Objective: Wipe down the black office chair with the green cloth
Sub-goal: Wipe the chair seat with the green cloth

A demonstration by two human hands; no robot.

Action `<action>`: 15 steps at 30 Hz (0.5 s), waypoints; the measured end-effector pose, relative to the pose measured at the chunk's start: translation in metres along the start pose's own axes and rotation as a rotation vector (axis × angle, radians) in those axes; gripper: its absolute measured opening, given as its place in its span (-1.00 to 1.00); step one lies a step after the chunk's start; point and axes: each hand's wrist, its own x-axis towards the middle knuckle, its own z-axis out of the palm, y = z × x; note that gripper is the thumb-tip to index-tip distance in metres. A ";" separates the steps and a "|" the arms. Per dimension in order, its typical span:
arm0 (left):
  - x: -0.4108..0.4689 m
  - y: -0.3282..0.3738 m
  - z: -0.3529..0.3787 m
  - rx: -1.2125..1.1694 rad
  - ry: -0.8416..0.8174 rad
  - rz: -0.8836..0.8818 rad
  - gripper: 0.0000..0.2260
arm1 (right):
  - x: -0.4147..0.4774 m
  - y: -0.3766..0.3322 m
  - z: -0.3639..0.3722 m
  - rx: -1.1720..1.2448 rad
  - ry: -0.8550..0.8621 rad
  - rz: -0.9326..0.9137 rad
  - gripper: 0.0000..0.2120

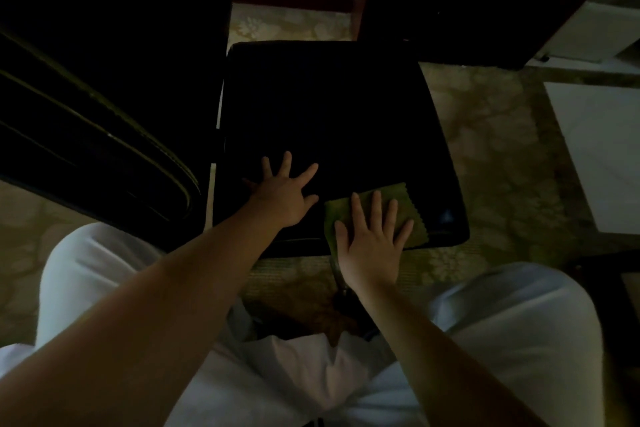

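Carpet point(491, 163) with a pale floral pattern lies under the black office chair point(325, 107); on its seat's near edge the left hand point(284, 194) rests flat, fingers spread, beside the right hand point(372, 239), pressed open-palmed on the green cloth point(414, 215)

Left hand point(285, 196) flat, fingers splayed, palm down, frame centre. Right hand point(372, 239) flat, palm down, just lower right. Both forearms extended.

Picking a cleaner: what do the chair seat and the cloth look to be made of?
The black chair seat looks like smooth leather or vinyl, with a faint sheen at its near corner; dim light leaves that open. The green cloth looks like soft microfibre with a zigzag-cut edge, flat under the right hand.
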 end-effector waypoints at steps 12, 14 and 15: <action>-0.002 0.000 -0.007 -0.047 -0.027 0.025 -0.39 | 0.002 0.022 0.000 -0.040 0.060 -0.044 -0.40; -0.002 0.002 -0.005 -0.032 -0.025 0.023 -0.40 | 0.000 0.011 0.002 -0.021 0.057 -0.037 -0.40; -0.003 0.002 -0.005 -0.026 -0.021 0.024 -0.40 | -0.002 0.006 0.002 -0.016 0.043 -0.046 -0.41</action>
